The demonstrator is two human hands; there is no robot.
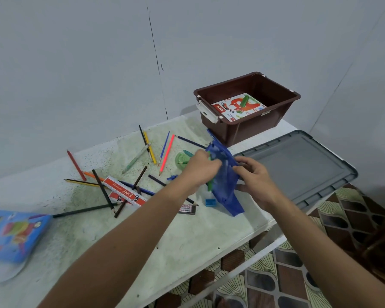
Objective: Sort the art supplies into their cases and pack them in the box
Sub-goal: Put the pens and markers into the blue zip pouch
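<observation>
A blue translucent pouch (226,187) is lifted above the table between both hands. My left hand (199,168) grips its left side together with a green flat piece (210,184) that sticks out below the fingers. My right hand (257,177) pinches the pouch's right edge. Several coloured pencils (167,150) lie scattered across the table. A brown box (249,127) stands at the back with an oil pastels case (238,106) inside it. A red-and-white ruler (125,191) lies among the pencils.
A grey lid (298,165) lies on the right, past the table's edge. A blue pencil case box (13,234) sits at the front left. A green protractor (181,160), a blue sharpener (210,202) and a small lead case (187,208) lie near my hands.
</observation>
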